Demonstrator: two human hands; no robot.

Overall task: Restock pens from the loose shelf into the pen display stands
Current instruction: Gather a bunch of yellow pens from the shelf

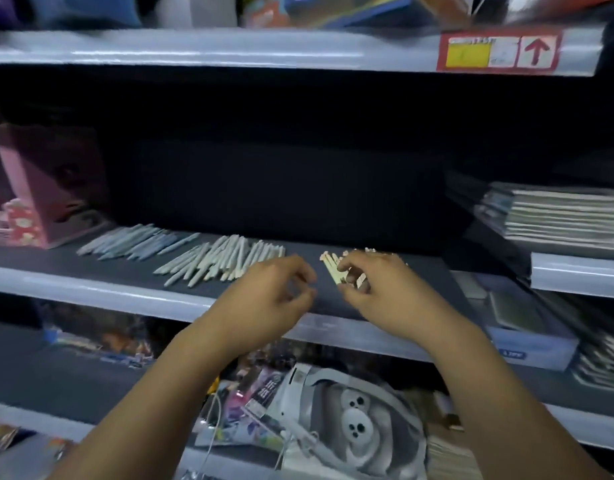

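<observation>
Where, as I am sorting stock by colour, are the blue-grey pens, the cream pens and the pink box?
blue-grey pens (139, 241): head view, middle of the pile.
cream pens (331, 266): head view, bare ends at the pile's left edge.
pink box (39, 188): head view, its slanted side.

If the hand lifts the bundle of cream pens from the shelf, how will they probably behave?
The cream pens look thin, straight and stiff, so probably light. Lying loose on the flat shelf, they may roll or fan apart. The right hand holds several, so some could slip out.
</observation>
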